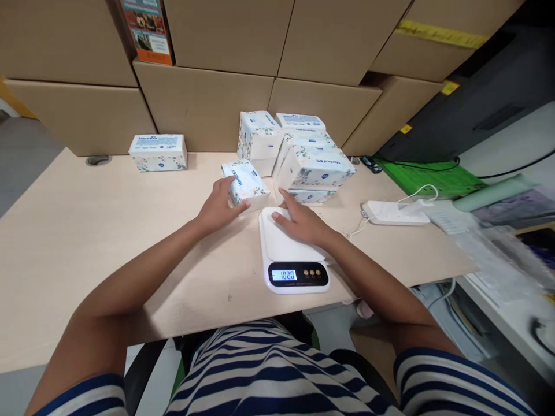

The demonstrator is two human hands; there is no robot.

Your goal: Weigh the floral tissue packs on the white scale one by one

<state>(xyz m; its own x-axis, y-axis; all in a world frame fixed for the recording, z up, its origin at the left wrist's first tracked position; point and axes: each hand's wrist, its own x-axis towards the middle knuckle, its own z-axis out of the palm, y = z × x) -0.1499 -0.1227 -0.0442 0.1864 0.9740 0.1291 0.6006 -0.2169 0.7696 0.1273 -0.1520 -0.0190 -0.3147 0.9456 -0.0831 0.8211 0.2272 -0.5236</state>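
A white floral pack of tissues (246, 184) lies on the desk just behind and left of the kitchen scale (292, 240). My left hand (219, 203) grips this pack at its left end, with the thumb along the front side and the fingers at the back. Over the right part of the scale is my right hand (300, 218), its thumb and index finger apart and nothing held between them. Its fingertips are close to the stacked tissue packs (318, 167). Lit digits on the scale display (284, 275) seem to read 1020; a decimal point is unclear.
Another tissue pack (158, 153) sits at the left, near a cable hole (98, 160). One more pack (259, 136) stands beside the stack. Cardboard boxes (208, 110) form a wall behind. A white power strip (394, 213) with cables lies right of the scale.
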